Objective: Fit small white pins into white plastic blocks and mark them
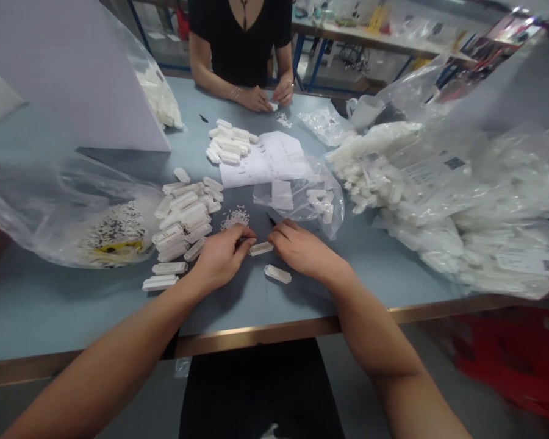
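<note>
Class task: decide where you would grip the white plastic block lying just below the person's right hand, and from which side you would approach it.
Pinch the long sides of the white plastic block, across its narrow width, coming down from the table-edge side. It is a long, narrow bar lying at a slant, and the right hand sits just beyond it, so this approach seems least obstructed.

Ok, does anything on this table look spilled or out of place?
Yes, a loose heap of small white plastic pieces lies straight on the blue-grey table, outside any bag, just beyond the left hand, so it looks spilled.
</note>
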Tool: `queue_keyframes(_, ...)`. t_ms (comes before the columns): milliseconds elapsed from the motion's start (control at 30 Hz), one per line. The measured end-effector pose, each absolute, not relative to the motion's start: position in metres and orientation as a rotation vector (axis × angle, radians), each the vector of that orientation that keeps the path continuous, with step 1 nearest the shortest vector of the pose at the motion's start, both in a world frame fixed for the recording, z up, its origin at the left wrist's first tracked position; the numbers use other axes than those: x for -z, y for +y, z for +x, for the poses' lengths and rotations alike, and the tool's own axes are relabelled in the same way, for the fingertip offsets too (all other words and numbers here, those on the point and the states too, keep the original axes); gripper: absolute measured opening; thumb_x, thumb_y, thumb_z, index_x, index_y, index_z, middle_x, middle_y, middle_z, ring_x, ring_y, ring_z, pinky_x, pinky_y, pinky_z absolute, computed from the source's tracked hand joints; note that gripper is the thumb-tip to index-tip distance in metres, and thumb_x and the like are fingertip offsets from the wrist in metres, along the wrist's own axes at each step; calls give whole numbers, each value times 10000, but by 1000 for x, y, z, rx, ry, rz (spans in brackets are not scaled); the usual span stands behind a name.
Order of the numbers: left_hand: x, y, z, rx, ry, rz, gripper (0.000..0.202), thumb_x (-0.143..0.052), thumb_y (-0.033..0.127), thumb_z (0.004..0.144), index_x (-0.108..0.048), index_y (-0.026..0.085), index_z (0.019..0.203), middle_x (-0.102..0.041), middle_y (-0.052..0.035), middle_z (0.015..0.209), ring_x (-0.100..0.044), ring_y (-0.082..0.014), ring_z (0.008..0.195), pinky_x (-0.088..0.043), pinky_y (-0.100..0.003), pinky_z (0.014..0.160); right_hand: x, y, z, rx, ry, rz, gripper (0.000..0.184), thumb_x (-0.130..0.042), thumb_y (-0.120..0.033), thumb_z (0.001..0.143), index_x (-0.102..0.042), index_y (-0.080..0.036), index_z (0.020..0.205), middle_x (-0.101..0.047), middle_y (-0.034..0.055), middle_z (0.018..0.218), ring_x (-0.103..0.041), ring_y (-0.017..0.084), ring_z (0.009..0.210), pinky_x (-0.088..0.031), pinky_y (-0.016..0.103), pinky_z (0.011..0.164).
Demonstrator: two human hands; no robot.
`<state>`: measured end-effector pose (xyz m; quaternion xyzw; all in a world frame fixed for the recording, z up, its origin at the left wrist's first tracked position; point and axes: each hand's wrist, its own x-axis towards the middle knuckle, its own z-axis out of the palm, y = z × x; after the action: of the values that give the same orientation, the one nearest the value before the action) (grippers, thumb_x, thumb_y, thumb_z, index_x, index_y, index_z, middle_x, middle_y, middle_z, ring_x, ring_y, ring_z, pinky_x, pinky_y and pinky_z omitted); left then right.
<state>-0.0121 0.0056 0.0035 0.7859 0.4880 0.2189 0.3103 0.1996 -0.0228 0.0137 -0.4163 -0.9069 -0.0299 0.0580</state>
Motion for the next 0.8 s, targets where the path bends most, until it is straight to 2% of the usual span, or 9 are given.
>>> queue_keyframes(400, 14, 5, -8, -430, 1196, 2284, 220, -469, 297, 911, -675, 230, 947, -713, -62, 946, -637, -221, 868, -454, -316, 781, -6, -22, 194, 18, -2730, -1292, 228, -402, -75, 937, -624, -123, 933, -617, 133, 924, -560, 265, 954, -506, 398, 810)
queue_keyframes(800, 14, 6, -9, -445, 1185, 2288, 226, -466, 309, 922, -677, 231, 939, -714, -61, 927, -646, -230, 878, -449, -310, 771, -10, -26, 190, 149, -2777, -1286, 190, -454, -81, 925, -638, -93, 966, -618, 143, 931, -565, 279, 984, -515, 403, 852)
